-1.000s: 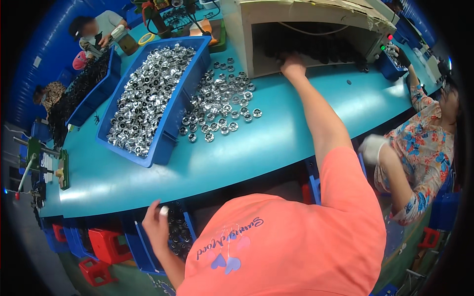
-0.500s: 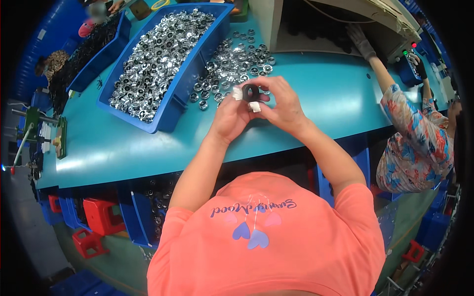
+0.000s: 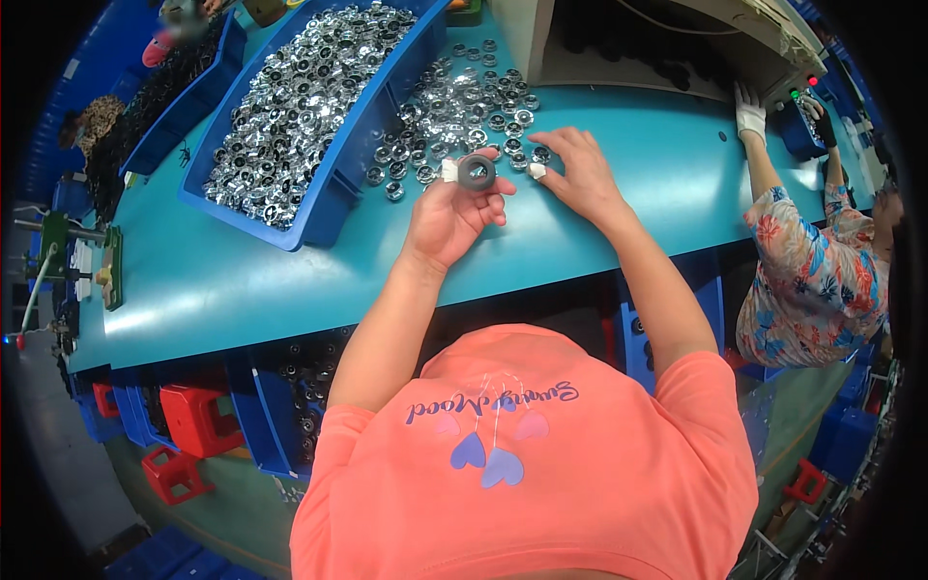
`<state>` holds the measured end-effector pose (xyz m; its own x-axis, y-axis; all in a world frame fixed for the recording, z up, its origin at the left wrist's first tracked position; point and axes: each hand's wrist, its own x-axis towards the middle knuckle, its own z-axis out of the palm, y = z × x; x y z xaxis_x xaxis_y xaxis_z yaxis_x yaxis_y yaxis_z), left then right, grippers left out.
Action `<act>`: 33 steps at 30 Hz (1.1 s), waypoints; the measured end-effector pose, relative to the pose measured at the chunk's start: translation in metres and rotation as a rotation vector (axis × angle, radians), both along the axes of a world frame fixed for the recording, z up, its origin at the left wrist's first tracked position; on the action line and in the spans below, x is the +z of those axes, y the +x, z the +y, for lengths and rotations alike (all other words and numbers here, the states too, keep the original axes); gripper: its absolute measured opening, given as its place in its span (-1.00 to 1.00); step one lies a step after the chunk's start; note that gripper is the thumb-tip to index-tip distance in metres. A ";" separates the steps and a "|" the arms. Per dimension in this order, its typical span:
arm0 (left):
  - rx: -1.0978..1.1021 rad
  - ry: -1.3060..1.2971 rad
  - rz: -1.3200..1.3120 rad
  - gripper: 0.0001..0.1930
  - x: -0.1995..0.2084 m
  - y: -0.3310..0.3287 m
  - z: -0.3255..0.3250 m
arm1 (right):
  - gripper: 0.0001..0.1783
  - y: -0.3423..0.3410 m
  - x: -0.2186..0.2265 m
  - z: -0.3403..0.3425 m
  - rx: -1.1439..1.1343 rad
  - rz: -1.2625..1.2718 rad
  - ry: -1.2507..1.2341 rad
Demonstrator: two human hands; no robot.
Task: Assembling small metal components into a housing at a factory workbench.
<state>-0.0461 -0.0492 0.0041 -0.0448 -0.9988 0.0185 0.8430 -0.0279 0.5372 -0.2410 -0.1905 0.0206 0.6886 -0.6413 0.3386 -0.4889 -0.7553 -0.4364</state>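
Observation:
My left hand (image 3: 447, 220), palm up with white tape on its thumb, holds a thick black ring (image 3: 477, 172) between thumb and fingers. The ring's hole faces up, with a hint of something shiny inside. To the right, my right hand (image 3: 585, 184) has its fingers apart, also with white tape on the thumb. Its thumb and fingertips are around a small silver disc-shaped part (image 3: 540, 155) at the edge of the loose pile; whether they touch it, I cannot tell. Several like silver round parts (image 3: 464, 101) with dark centres lie scattered on the table beyond my hands.
A blue bin (image 3: 333, 198) heaped with silver parts stands on the teal table (image 3: 638, 184) at left. Behind it is another blue bin (image 3: 174, 126) of black pieces. A box-like machine (image 3: 619, 77) stands at back right. A co-worker's gloved hand (image 3: 749, 111) is beside it.
My hands have come apart: the right has let go of the black ring and moved right to the loose silver parts. The left keeps the ring. The co-worker's gloved hand has left the machine's opening.

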 end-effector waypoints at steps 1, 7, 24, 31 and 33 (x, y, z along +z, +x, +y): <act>0.000 -0.001 0.006 -0.49 -0.001 -0.001 0.000 | -0.56 0.002 0.002 0.002 -0.002 0.001 -0.008; 0.002 -0.008 0.011 -0.49 0.000 0.000 0.001 | -0.76 0.004 -0.002 -0.001 0.022 -0.011 0.026; 0.104 0.033 -0.110 -0.42 0.001 -0.004 0.000 | -0.65 0.029 0.040 0.044 0.282 -0.665 0.908; 0.105 0.036 -0.112 -0.50 0.007 -0.006 0.000 | -0.63 0.032 0.035 0.053 0.207 -0.679 0.759; 0.108 0.035 -0.110 -0.50 0.008 -0.007 0.001 | -0.64 0.036 0.034 0.056 0.184 -0.744 0.728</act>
<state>-0.0527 -0.0483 0.0117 0.0627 -0.9979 -0.0160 0.7781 0.0389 0.6270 -0.2052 -0.1341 0.0545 0.5730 -0.7661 0.2910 0.1839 -0.2258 -0.9566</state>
